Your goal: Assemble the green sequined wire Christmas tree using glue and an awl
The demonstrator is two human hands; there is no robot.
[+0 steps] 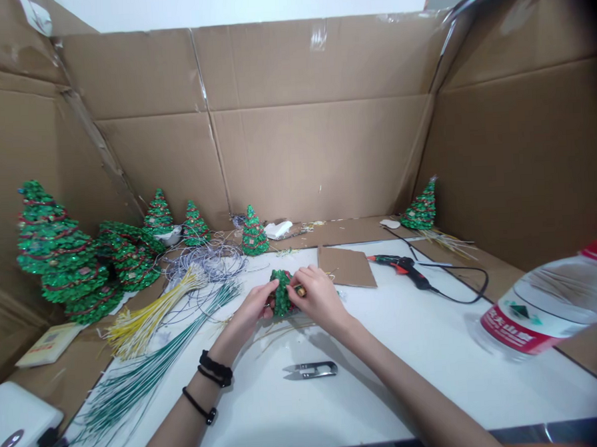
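A small glittery green Christmas tree ornament (281, 295) is between my hands above the white work surface. My left hand (261, 304) has its fingers closed around the ornament's left side. On the right side, my right hand (318, 294) pinches a small gold-brown piece (301, 291) against it; its exact kind is too small to tell. Part of the ornament is hidden behind my fingers. Closer to me, thread snips (310, 370) lie flat on the white surface.
Bundles of yellow (153, 316) and green wires (170, 350) spread on the left beside tangled pale wire (200, 262). Sequined trees (62, 252) stand left and back. Right are a cardboard piece (348, 267), a glue gun (403, 269) and a large bottle (537, 304). Cardboard walls (319, 155) enclose the table.
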